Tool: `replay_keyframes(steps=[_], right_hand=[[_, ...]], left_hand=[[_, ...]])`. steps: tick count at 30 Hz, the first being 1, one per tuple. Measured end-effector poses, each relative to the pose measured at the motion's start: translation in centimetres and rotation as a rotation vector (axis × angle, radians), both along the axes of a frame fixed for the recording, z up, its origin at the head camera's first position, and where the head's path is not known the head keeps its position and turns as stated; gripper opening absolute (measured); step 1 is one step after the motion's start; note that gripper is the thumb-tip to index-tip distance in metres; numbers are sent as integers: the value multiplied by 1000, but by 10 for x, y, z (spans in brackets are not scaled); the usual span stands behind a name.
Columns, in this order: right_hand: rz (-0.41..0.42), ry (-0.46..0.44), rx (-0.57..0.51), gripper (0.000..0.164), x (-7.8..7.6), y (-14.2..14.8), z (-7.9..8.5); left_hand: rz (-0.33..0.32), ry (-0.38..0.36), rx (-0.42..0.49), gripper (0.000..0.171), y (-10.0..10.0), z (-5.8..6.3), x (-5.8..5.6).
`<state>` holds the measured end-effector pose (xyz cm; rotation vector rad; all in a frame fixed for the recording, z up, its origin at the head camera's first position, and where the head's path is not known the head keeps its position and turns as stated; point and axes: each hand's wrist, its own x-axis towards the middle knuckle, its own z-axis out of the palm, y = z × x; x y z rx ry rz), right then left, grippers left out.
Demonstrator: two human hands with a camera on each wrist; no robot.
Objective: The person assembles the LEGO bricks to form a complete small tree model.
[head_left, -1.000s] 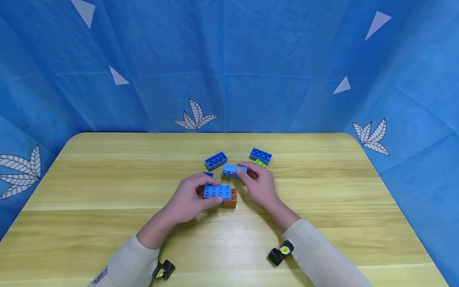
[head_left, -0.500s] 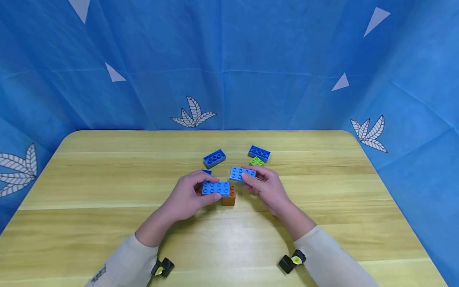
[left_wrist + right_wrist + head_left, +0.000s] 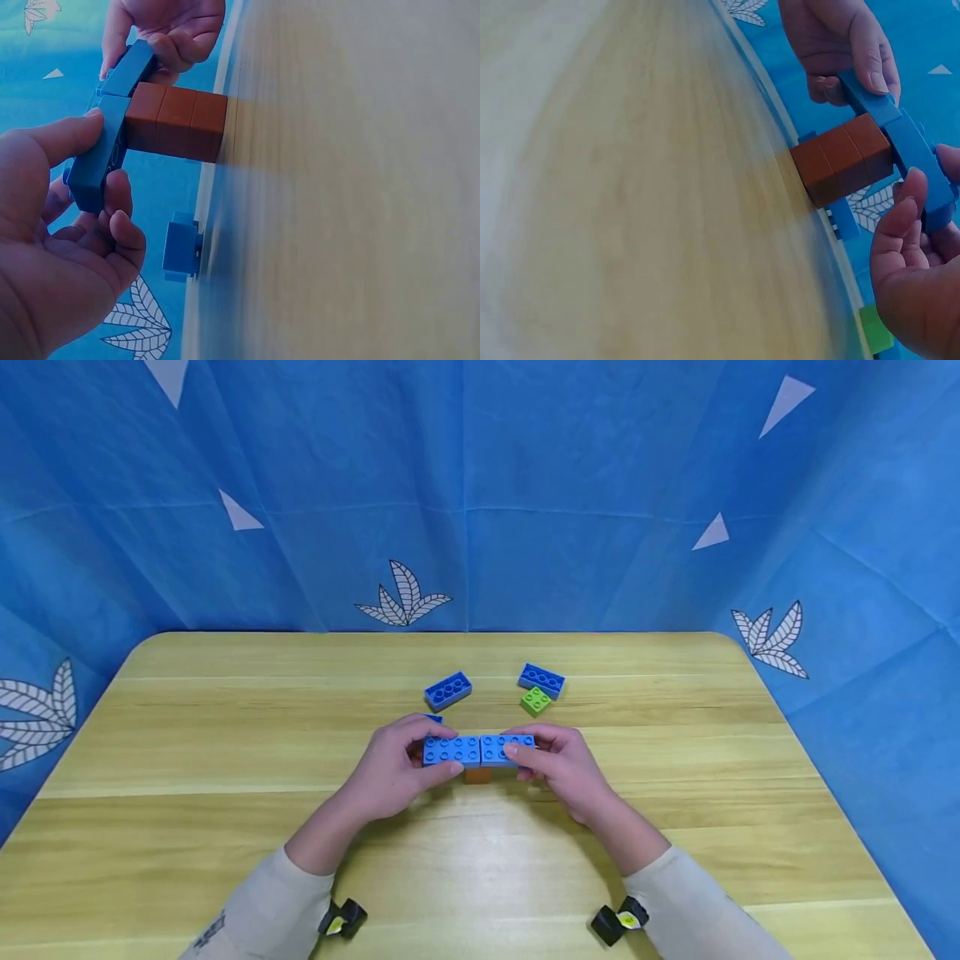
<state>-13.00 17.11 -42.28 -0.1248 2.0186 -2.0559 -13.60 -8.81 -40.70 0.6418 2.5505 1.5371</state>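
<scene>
A stack of brown blocks (image 3: 176, 118) stands on the table, its layers showing in both wrist views. On top of it sits the left light blue block (image 3: 452, 750), pinched between thumb and fingers by my left hand (image 3: 396, 768). My right hand (image 3: 566, 770) pinches the right light blue block (image 3: 492, 748). The two light blue blocks lie end to end, studs up, and meet above the stack. Both overhang it to the sides. Whether the right block is pressed fully down cannot be told.
Behind the hands lie a dark blue block (image 3: 448, 692) on its side, another dark blue block (image 3: 542, 680) and a small green block (image 3: 536, 701) just in front of it. Part of a further blue block (image 3: 434, 718) shows behind my left hand. A blue curtain (image 3: 465, 485) hangs beyond the table (image 3: 262, 710).
My right hand has turned its light blue block studs up and brought it toward the body, against the end of the left block. My left hand has stayed in place.
</scene>
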Motion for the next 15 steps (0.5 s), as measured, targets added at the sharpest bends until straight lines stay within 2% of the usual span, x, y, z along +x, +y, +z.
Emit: replay_keyframes(steps=[5, 15], right_hand=[[-6, 14, 97, 28, -1, -1, 7], [9, -98, 142, 29, -6, -2, 17]], left_hand=[[4, -6, 19, 28, 1, 1, 0], [24, -14, 21, 27, 3, 2, 0]])
